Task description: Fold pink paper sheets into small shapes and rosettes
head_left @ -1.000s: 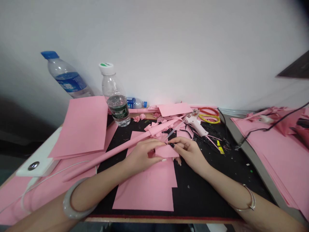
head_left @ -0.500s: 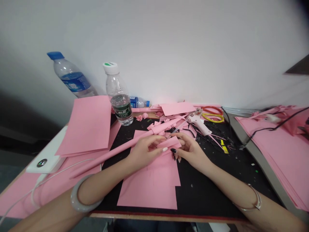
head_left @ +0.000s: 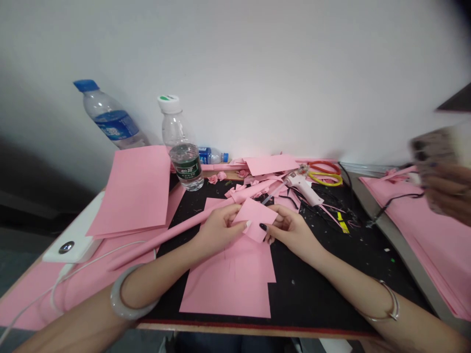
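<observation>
1. Although the paper had been a folded strip half a second earlier, it now lay opened out as a pink square [head_left: 255, 218], held up between the hands just above a larger sheet [head_left: 228, 284].
2. The left hand [head_left: 219, 230] was curled, its fingertips on the square's left corner. The right hand [head_left: 290, 233] held the lower right edge between thumb and forefinger, though the exact grip was hard to tell. The hands were apart, not pressed together.
3. Another person's hand [head_left: 447, 191] had come in at the right, holding a blurred phone [head_left: 430, 157] above the pink stack [head_left: 434, 250].
4. An upright bottle [head_left: 186, 166] with a dark label stood at the mat's back edge, beside a tilted blue-capped bottle [head_left: 110, 117] and a small one [head_left: 211, 155] lying down. Their contents were hard to judge.
5. A glue gun [head_left: 303, 189] and scissors [head_left: 324, 174] lay among scraps.
</observation>
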The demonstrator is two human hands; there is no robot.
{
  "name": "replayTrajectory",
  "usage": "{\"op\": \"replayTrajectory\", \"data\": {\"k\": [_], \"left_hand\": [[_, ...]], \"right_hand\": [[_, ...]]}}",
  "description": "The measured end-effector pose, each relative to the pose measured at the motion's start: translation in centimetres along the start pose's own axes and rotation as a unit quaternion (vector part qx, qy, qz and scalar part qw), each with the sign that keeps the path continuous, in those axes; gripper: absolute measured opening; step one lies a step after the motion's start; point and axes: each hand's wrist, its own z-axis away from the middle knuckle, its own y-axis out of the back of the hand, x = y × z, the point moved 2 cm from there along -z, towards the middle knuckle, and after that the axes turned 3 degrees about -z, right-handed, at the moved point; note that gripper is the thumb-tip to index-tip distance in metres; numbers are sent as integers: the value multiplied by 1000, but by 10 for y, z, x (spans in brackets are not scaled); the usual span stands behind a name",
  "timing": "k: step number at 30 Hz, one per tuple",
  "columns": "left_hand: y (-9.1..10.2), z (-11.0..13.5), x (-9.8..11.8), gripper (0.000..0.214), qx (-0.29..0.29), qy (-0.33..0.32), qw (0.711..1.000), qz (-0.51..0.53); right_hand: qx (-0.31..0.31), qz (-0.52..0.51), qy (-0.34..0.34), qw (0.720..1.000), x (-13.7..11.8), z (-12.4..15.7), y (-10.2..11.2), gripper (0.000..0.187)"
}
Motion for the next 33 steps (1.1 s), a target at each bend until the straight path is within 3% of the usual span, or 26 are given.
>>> {"op": "replayTrajectory", "data": {"k": [6,9,13,20,27,33], "left_hand": [[-3,-2,-2,34,-43,35,990,132],[-3,-3,-5,40,-48,46,991,114],[-2,-2,-7,31,-59,43,995,68],[0,-2,-8,35,-71,52,990,114],[-1,-2,-12,28,-62,62,971,224],[-1,-3,-17,22,-77,102,937,325]], "right_hand": [[-11,35,-5,999,0,1,-1,18],[-6,41,7,999,-1,2,0,14],[-26,50,7,998,1,4,-1,14],[-44,46,9,998,1,4,-2,17],[-19,-52,39,998,-3,3,1,18],[-26,-168,12,985,1,3,5,13]]}}
